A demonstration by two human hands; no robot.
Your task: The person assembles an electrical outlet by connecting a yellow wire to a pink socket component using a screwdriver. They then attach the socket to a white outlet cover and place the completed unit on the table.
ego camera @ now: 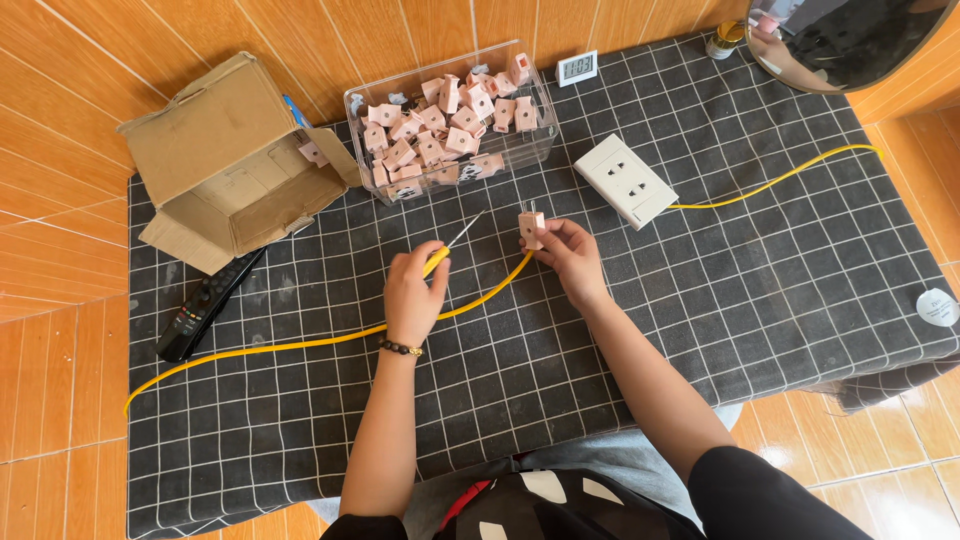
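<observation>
Dark clothing with pale patches [560, 500] fills the bottom centre of the frame, closest to the lens, with both forearms rising from it over a black cloth with a white grid [780, 300] that covers the work surface.

Left to right: a black remote control [205, 305] lies at the left edge of the cloth, just below an open cardboard box [225, 160] tipped on its side in the upper left. A yellow cable [300, 345] runs from the lower left across the cloth, passes under the hands and continues to the upper right. Left hand [413, 295], wearing a dark bead bracelet at the wrist, is closed around the yellow handle of a small screwdriver [450, 245], whose thin metal shaft points up and right toward the other hand. Above it, a clear plastic bin [452, 125] holds many small pink plug pieces. Right hand [570, 255], at the centre of the frame, pinches one pink plug [531, 226] between fingertips, prongs upward, just above the cable. A white wall socket [625, 180] lies to the upper right of that hand, touching the cable. A small white digital clock [577, 67] stands at the top centre; a round white disc [937, 307] rests at the right edge.
</observation>
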